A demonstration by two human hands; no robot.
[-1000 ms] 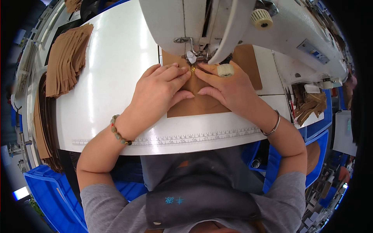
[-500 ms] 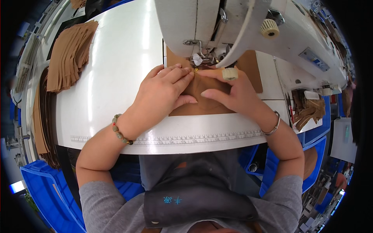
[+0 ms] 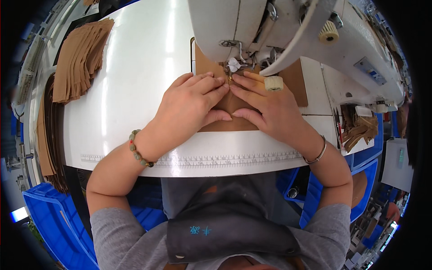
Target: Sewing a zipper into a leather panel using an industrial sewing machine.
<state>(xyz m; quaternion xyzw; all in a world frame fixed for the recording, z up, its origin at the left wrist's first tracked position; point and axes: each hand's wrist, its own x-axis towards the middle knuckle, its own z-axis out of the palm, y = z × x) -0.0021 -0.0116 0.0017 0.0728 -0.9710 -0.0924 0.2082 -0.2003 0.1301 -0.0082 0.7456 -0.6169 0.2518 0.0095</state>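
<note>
A brown piece of fabric or leather (image 3: 227, 126) lies on the white table under the head of a sewing machine (image 3: 213, 27). My left hand (image 3: 186, 101) rests flat on the left part of this piece, its fingertips just short of the needle area. From the other side, my right hand (image 3: 275, 107) presses down with its fingers stretched out, partly behind a cream ridged knob (image 3: 273, 83). The thumbs nearly meet at the near part of the piece. Between the index fingers shows a small gold-coloured part (image 3: 230, 77). The needle tip cannot be made out.
Stacked brown strips (image 3: 81, 63) lie at the table's far left, with more brown pieces (image 3: 47, 130) hanging beside them. A printed ruler (image 3: 225, 160) runs along the front edge. Brown scraps (image 3: 360, 128) sit at right. Blue bins (image 3: 54, 213) stand below the table.
My right hand has flattened and its thumb has moved left, close to the left thumb. The left hand stays nearly in place. The whole view has shifted slightly.
</note>
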